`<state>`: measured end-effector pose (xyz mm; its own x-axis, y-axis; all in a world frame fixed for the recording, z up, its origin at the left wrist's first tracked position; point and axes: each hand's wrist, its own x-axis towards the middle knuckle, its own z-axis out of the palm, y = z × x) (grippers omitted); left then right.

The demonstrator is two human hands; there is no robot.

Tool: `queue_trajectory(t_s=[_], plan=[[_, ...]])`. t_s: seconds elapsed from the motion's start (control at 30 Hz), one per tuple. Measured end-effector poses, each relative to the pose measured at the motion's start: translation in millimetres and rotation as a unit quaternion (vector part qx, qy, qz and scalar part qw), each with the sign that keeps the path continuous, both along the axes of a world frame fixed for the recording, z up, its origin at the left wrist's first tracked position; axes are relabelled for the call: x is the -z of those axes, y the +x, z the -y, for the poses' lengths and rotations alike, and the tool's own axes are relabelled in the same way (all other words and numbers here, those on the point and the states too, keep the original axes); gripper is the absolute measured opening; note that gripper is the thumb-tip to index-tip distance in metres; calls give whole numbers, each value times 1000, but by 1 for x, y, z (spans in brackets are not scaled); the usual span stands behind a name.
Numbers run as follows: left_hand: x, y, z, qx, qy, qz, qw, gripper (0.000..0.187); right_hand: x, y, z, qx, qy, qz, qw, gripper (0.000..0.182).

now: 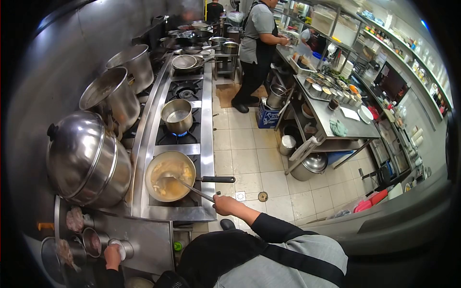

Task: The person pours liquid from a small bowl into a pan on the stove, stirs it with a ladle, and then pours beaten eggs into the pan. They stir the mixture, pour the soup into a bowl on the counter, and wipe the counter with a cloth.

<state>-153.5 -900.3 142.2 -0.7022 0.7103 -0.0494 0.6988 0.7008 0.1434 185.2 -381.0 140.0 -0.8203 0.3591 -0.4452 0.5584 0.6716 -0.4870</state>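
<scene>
My right hand (225, 205) is shut tight round the end of a long spoon (197, 190). My left hand (113, 256) is well apart from it, down at a small cup (127, 249) with white stuff in it; I cannot tell if the fingers pinch or just touch. Two cups of pink meat, one (92, 241) at ten o'clock from that hand, sit near, I think so I can reach them fast. At ten o'clock from my right hand is the pan (150, 163), on the stove (207, 158), with yellow soup (168, 189) and pale bits in it. The spoon dips in there, and its long stick seems to keep my skin off the heat. The pan's black handle (218, 179) pokes out over the stove's edge, easy to grab. At eleven o'clock, a pot (176, 126) sits over a blue flame (180, 135) to get hot. Far off at twelve, a person (259, 36) stands by a bench.
</scene>
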Motion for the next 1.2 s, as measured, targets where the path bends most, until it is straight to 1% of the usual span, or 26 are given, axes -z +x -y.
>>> queue_trajectory(t_s=[0.03, 0.07, 0.13, 0.17, 0.23, 0.3, 0.4, 0.47, 0.5, 0.53, 0.57, 0.6, 0.63, 0.67, 0.7, 0.73, 0.77, 0.8, 0.87, 0.9, 1.0, 1.03, 1.07, 1.1, 1.13, 1.2], plan=[[-13, -4, 6, 85, -51, 49, 994, 26, -1, 0, 1, 0, 0, 0, 1000, 37], [-25, 2, 4, 81, -50, 51, 994, 26, -1, 0, 1, -1, 1, -1, 1000, 36], [-41, 19, -4, 177, -94, 2, 980, 41, 1, 1, 1, 0, -1, -1, 1000, 36], [-38, 14, -3, 148, -131, 65, 978, 53, 3, 0, 1, 5, -4, -3, 1000, 36], [-29, 12, -6, 121, -117, 74, 983, 53, 6, -1, 3, 2, -2, 6, 1000, 38], [-4, 5, -2, 92, -75, 85, 989, 55, 4, -1, 4, -4, 1, 21, 1000, 39], [7, 4, -2, 44, -86, 108, 989, 57, -1, -2, 6, 2, -9, 25, 1000, 38], [41, -7, 14, 36, -96, 56, 993, 58, 17, -3, 4, -8, 9, 14, 1000, 37], [44, -8, 12, 10, -113, 82, 990, 66, 35, -3, -2, -27, 25, -6, 999, 36], [34, 0, 7, -31, -115, 121, 985, 70, 51, -1, -6, -58, 32, -24, 998, 36], [-5, 16, -15, -105, -128, 206, 964, 70, 50, 1, -7, -71, 74, -1, 995, 36], [5, 13, -12, -112, -122, 207, 964, 67, 52, -5, -19, -183, 82, 54, 978, 34], [11, 14, -7, -87, -92, 173, 977, 61, 67, 2, -21, -71, 62, 1, 996, 33], [63, -6, 22, 11, -23, 51, 998, 50, 28, -3, -9, -71, 80, 8, 994, 33], [50, -4, 16, -7, -12, 66, 998, 43, 21, -3, -9, -75, 45, -18, 996, 34], [43, -10, 14, 20, 40, 96, 994, 35, 79, 4, -35, -144, 100, -112, 978, 29], [54, -21, 23, 61, 84, 86, 991, 31, 70, -3, -25, -83, 32, -44, 995, 33], [35, -11, 15, -32, 31, 80, 996, 30, 48, -11, -20, -9, -24, 30, 999, 37], [4, -10, 7, -82, -15, 140, 987, 35, 17, -21, 0, 19, -49, 59, 997, 32], [3, -12, 8, -101, 0, 161, 982, 36, 9, -20, 4, 29, -72, 50, 996, 28], [-12, -1, 13, -114, 30, 191, 974, 35, 7, -15, 2, 20, -48, 49, 997, 28], [-17, 3, 10, -176, 79, 277, 941, 37, 6, -14, 2, 18, -47, 45, 998, 27], [-20, 6, 7, -235, 128, 360, 894, 39, 4, -15, 2, 16, -46, 45, 998, 27], [-24, 6, 0, -218, 27, 343, 913, 43, 2, -17, 3, 26, -60, 50, 997, 24], [-22, 6, 0, -219, 28, 344, 913, 43, 0, -17, 3, 36, -74, 54, 995, 23], [-15, 5, 1, -264, 86, 400, 874, 44, -5, -19, 5, 38, -80, 55, 995, 23]])
